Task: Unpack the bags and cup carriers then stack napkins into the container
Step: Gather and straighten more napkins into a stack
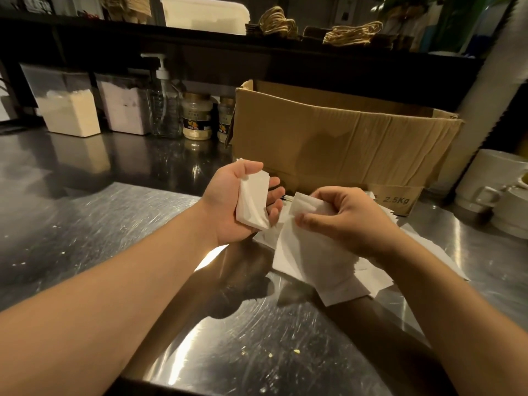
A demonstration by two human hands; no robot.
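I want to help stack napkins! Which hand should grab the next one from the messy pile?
Probably the right hand. It is directly over the loose napkin pile and already pinches one sheet. The left hand is busy holding the folded napkin stack, off to the pile's side.

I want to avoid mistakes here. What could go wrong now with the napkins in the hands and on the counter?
1. The left hand holds its napkin stack loosely, so the stack may slip or fan out.
2. The right hand pinches one napkin above the loose pile; lifting may drag others along.
3. Crumbs on the counter could dirty napkins.
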